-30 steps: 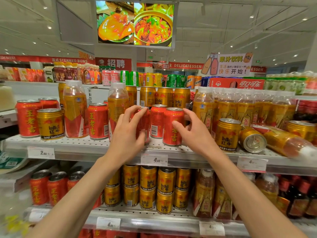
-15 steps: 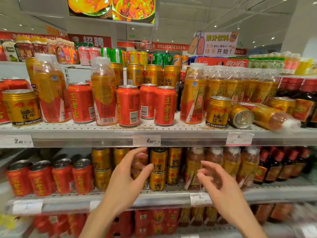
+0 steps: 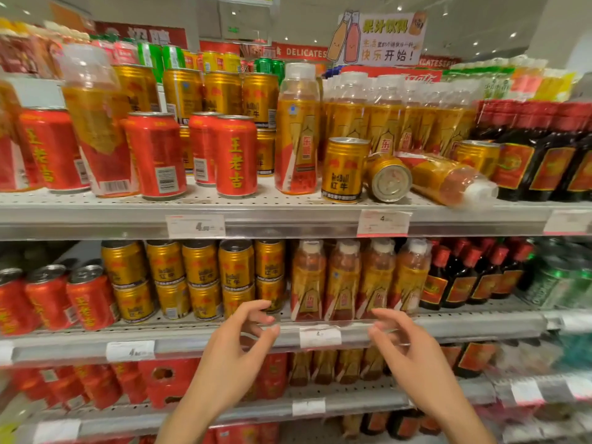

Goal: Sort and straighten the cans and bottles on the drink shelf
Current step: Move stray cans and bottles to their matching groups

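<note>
Nearest: left hand [image 3: 237, 350] and right hand [image 3: 407, 344], fingers loosely curled, holding nothing, in front of the middle shelf edge. Farther, upper perforated white metal shelf [image 3: 288, 200]: upright red cylindrical cans [image 3: 235, 155] left; toppled gold can [image 3: 387, 177] and lying orange plastic bottle [image 3: 448, 181] right.

Head-worn camera, close to a stocked drink rack, facing it squarely.

The white perforated metal shelf [image 3: 288, 200] crosses the upper-middle frame; two lower tiers show beneath it, ceiling signs above, and both bare forearms enter from the bottom edge.
</note>
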